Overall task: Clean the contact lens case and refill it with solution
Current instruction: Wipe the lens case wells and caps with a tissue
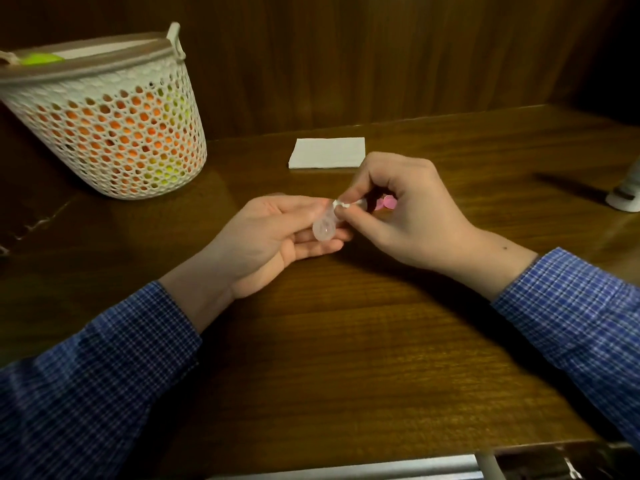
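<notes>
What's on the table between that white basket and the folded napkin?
Nothing: in the head view, only bare wooden table shows between the basket and the napkin. Both hands and the lens case are nearer the person.

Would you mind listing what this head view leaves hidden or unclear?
- Contact lens case: partly covered by the left hand and right hand; whether its wells hold liquid is unclear.
- White scrap in the right grip: too small to identify.
- Pink object: mostly behind the right fingers.
- White object: cut off by the right edge.
- Basket contents: only colours show through the mesh.
</notes>
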`<state>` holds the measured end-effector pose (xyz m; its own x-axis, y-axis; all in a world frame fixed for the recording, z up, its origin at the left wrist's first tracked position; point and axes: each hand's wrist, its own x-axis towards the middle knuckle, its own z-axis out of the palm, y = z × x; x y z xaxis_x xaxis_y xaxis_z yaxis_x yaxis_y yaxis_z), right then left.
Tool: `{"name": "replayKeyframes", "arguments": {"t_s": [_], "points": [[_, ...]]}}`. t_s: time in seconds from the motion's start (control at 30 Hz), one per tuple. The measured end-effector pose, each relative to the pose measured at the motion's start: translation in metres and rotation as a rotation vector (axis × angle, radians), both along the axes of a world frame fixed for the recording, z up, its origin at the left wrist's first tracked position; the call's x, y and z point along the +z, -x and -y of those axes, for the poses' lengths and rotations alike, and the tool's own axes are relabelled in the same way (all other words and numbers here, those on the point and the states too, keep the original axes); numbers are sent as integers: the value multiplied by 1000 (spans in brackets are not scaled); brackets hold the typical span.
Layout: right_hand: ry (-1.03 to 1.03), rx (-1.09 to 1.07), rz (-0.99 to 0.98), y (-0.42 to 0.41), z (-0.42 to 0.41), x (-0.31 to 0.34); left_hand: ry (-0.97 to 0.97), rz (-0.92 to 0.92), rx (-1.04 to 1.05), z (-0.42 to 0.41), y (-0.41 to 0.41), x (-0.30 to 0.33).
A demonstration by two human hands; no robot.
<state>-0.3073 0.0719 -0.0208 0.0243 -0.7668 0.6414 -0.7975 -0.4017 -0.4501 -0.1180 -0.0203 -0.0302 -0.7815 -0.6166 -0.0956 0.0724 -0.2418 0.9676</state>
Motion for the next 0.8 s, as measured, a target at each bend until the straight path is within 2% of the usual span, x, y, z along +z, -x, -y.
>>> {"name": "replayKeyframes", "arguments": {"t_s": [0.17, 0.3, 0.43, 0.57, 0.7, 0.8], "points": [[-3, -10, 17, -4, 0, -3, 79, 7, 34, 3, -2, -2], [-97, -147, 141, -13, 2, -4, 215, 31, 64, 1, -3, -1], [-226, -277, 387, -20, 6, -6, 605, 145, 232, -6, -3, -4], [-395, -209, 770, -24, 5, -1, 911, 201, 326, -15, -1, -7], [-763, -71, 1310, -21, 6, 9, 1103, 160, 354, -21, 0, -6], [-893, 79, 1459, -17, 7, 12, 1092, 128, 332, -19, 0, -5]]}}
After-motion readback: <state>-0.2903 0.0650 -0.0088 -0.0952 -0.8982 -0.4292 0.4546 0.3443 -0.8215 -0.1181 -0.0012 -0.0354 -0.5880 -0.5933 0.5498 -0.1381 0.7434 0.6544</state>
